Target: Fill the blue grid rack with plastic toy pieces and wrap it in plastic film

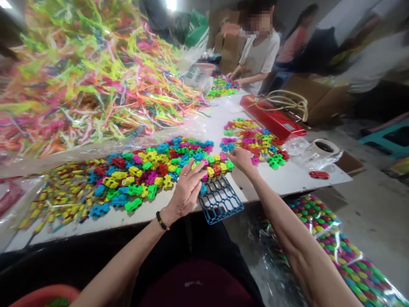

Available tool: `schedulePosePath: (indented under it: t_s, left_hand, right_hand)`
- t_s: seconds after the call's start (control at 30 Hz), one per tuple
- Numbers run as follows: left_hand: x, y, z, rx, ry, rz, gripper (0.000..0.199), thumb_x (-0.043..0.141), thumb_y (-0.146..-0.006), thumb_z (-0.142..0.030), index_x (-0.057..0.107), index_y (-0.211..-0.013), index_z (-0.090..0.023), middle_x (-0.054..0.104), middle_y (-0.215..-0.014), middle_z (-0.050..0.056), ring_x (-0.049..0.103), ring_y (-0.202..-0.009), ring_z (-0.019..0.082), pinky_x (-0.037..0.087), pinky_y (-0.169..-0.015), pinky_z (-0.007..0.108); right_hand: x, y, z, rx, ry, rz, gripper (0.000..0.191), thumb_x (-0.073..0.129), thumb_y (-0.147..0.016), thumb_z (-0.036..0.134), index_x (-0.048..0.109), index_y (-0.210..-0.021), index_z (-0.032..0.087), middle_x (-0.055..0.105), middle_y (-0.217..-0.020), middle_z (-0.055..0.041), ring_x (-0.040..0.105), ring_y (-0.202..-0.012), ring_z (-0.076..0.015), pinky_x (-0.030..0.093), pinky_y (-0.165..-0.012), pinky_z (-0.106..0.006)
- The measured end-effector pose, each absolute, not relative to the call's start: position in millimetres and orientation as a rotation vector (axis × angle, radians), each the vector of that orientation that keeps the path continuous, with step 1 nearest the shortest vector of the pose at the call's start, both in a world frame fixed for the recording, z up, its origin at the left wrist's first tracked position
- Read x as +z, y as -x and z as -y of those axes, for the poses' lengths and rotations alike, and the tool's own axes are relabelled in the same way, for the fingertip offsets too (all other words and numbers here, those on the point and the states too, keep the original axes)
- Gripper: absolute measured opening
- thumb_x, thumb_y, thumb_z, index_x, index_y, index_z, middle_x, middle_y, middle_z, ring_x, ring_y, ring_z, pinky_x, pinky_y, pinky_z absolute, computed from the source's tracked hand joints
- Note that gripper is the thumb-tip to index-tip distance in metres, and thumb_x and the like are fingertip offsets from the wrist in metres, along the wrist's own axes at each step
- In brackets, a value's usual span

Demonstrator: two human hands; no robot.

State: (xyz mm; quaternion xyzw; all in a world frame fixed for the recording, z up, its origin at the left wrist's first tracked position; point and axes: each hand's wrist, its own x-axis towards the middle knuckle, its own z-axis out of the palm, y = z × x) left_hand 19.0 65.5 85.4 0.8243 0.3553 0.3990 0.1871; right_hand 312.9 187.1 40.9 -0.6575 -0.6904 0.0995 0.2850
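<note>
Small colourful toy cars (151, 170) lie heaped along the front of the white table (319, 181). My left hand (188, 187) rests over the heap's right end, its fingers stretched out. My right hand (240, 160) is at the right end of a row of cars, fingers bent toward it; what they hold, if anything, is too small to tell. Below the hands, a blue grid tray (223, 202) sticks out over the table's front edge. Its upper part holds cars and its lower cells show bare.
Colourful strips (96, 85) pile high at the left. Beyond the second toy heap (252, 138) stands a red machine (273, 117). A tape roll (324, 147) lies right. Packed bags (341, 247) are below. Across the table stands a person (258, 55).
</note>
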Motion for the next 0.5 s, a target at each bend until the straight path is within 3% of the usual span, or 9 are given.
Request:
schedulePosePath:
  t_s: [0.07, 0.2, 0.37, 0.5]
  left_hand:
    - [85, -23, -70, 0.954, -2.470, -0.958, 0.043, 0.038, -0.105, -0.026, 0.055, -0.144, -0.022, 0.043, -0.162, 0.008, 0.016, -0.159, 0.028, 0.015, -0.129, 0.060]
    - [82, -29, -74, 0.732, -2.690, -0.919, 0.046, 0.042, -0.105, -0.029, 0.052, -0.149, -0.019, 0.041, -0.163, 0.009, 0.013, -0.160, 0.032, 0.007, -0.128, 0.064]
    - [82, -29, -80, 0.711, -2.732, -0.926, 0.045, 0.041, -0.105, -0.027, 0.054, -0.148, -0.019, 0.045, -0.160, 0.010, 0.019, -0.158, 0.031, 0.014, -0.128, 0.061]
    - [83, -29, -81, 0.703, -2.757, -0.916, 0.047, 0.042, -0.104, -0.027, 0.052, -0.150, -0.020, 0.045, -0.160, 0.009, 0.019, -0.158, 0.031, 0.012, -0.129, 0.062]
  right_hand:
    - [41, -324, -157, 0.312, 1.792, 1.779, 0.038, 0.054, -0.091, 0.046, 0.061, -0.065, 0.019, 0.063, -0.063, -0.0083, 0.058, -0.064, -0.0203, 0.043, -0.062, -0.032]
    - [35, -341, -91, 0.463, 1.826, 1.686, 0.037, 0.053, -0.089, 0.051, 0.068, -0.083, 0.018, 0.069, -0.066, -0.0058, 0.060, -0.057, -0.0185, 0.043, -0.058, -0.030]
    - [36, -340, -73, 0.314, 2.031, 1.943, 0.020, 0.058, -0.081, 0.030, 0.064, -0.065, 0.019, 0.071, -0.074, -0.0113, 0.063, -0.070, -0.0215, 0.038, -0.063, -0.031]
    - [46, -341, -70, 0.332, 2.023, 1.931, 0.026, 0.060, -0.083, 0.031, 0.061, -0.060, 0.019, 0.066, -0.065, -0.0081, 0.058, -0.065, -0.0187, 0.035, -0.061, -0.031]
